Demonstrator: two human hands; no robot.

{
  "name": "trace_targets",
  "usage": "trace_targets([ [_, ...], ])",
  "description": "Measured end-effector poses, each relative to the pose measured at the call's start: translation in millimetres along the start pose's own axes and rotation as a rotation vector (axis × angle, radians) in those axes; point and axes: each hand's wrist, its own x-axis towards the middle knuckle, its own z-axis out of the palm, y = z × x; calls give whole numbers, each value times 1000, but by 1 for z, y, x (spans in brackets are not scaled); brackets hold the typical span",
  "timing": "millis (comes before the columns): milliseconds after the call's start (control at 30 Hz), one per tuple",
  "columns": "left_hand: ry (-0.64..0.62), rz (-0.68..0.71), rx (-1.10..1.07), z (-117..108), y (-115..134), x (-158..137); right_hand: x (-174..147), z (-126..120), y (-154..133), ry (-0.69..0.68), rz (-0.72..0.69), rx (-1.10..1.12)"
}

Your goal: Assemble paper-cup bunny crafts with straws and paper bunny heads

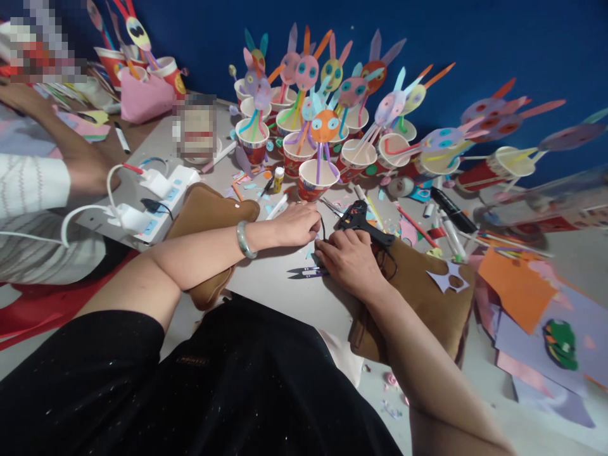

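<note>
My left hand (299, 223), with a bracelet (246, 239) on the wrist, is closed with its fingers curled down at the table, just in front of a paper cup (318, 180) bearing an orange egg-shaped face. What it holds, if anything, is hidden. My right hand (349, 259) is closed too, its fingers bent and pressed down beside a black glue gun (356, 216); what lies under them cannot be made out. Thread snips (308, 273) lie on the table, their blades pointing left and their handle end beside the right hand. A dark cord curves between the two hands.
Several paper cups with rabbit-like faces on coloured stems stand along the blue wall. Brown cushions (430, 297) lie at both sides. A power strip (173, 199) with plugs is at left, near a co-worker's arm (80, 139). Orange paper (515, 288) and markers lie at right.
</note>
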Motion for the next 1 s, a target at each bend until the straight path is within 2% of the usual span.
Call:
trace_targets([
  [300, 17, 3, 32, 1, 2, -1, 1, 1, 0, 1, 12, 58],
  [467, 50, 44, -35, -2, -1, -1, 0, -1, 3, 93, -5, 85],
  [567, 51, 52, -234, -7, -4, 0, -1, -4, 6, 257, 14, 88],
  [633, 19, 2, -424, -12, -5, 2, -1, -6, 9, 367, 33, 77],
  [733, -47, -83, -696, -19, -6, 3, -3, -7, 10, 440, 56, 75],
  [833, -105, -106, -861, -23, -5, 1, -5, -8, 8, 399, 108, 67],
  [1000, -174, -117, -978, -20, -6, -2, -12, -12, 3, 249, 170, 81],
])
